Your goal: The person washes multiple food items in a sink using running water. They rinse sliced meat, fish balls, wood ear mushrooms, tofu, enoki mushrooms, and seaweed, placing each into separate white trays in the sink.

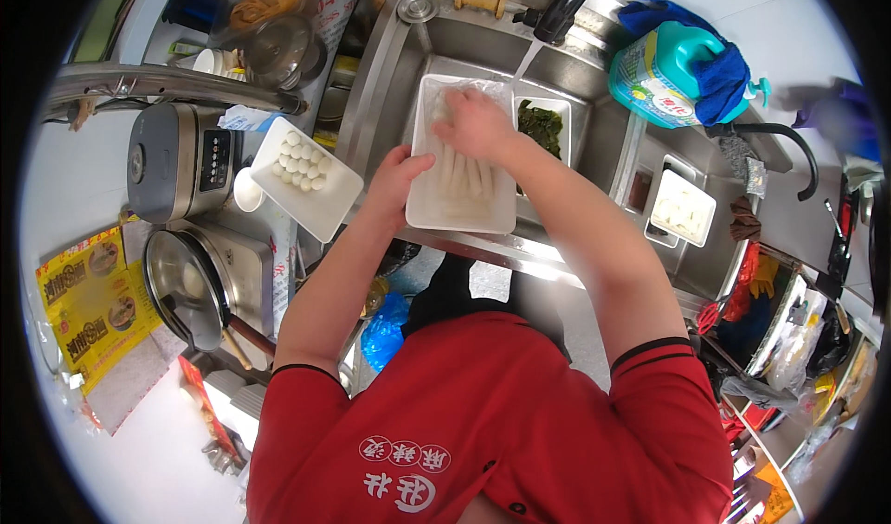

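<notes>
My left hand (398, 181) grips the left edge of a white rectangular tray (459, 222), its thumb over the rim. The tray is over the steel sink, with cloudy water and several long white sticks of food (468, 176) in it. My right hand (475, 124) reaches into the tray, its fingers bent down on the pale food at the far end; whether they grip any is unclear. Water (527, 62) runs from a black faucet (565, 9) near the tray's far right corner. A white tray with dark green seaweed-like leaves (540, 128) stands in the sink just right of it.
Left, a white tray (327, 207) of white balls (301, 163) lies near a rice cooker (174, 162) and a lidded pan (186, 289). Right, a second basin holds a container of pale pieces (681, 211). A teal jug (661, 71) with a blue cloth stands behind the sink's divider.
</notes>
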`<state>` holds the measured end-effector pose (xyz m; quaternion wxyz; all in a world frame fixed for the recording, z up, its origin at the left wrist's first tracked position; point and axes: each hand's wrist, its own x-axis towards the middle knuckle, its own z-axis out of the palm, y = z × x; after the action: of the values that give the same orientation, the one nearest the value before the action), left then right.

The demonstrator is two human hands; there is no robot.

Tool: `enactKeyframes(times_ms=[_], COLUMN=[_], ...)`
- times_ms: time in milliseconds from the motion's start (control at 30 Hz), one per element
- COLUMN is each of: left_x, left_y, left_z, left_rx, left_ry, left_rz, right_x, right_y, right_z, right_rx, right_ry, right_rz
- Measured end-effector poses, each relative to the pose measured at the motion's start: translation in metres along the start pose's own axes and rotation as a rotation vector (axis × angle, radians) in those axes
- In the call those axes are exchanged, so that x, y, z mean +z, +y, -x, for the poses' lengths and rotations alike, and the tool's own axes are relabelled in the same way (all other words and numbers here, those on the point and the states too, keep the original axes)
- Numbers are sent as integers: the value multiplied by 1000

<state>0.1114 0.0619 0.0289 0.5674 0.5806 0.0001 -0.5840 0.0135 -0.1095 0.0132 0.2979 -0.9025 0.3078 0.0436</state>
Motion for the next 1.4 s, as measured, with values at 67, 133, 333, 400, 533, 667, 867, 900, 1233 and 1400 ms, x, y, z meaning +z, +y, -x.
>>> enactKeyframes(times_ms=[67, 133, 333, 400, 533, 667, 867, 900, 1233, 1400], left_x=[-7, -12, -18, -20, -10, 3, 24, 28, 66, 86], left_y=[-6, -10, -5, 8, 24, 30, 33, 34, 16, 5], left_z=[1, 2, 2, 0, 7, 19, 20, 15, -31, -46], left_rx=[-35, -71, -178, -293, -471, -683, -709, -696, -69, 105], left_ry=[33, 84, 90, -42, -73, -75, -99, -108, -135, -134], left_rz=[-35, -76, -126, -146, -188, -253, -347, -344, -60, 41], right_x=[16, 32, 70, 76, 86, 99, 90, 81, -18, -5], right_y=[0, 1, 6, 8, 10, 9, 16, 21, 49, 37], right_z=[2, 6, 3, -2, -1, 22, 43, 40, 9, 11], right_rx=[43, 44, 19, 29, 94, 128, 163, 185, 197, 132], right_ry=[-112, -153, -155, -247, -447, -640, -672, -688, 112, 616], right_rz=[-58, -109, -317, -369, -504, -649, -665, -669, -54, -34])
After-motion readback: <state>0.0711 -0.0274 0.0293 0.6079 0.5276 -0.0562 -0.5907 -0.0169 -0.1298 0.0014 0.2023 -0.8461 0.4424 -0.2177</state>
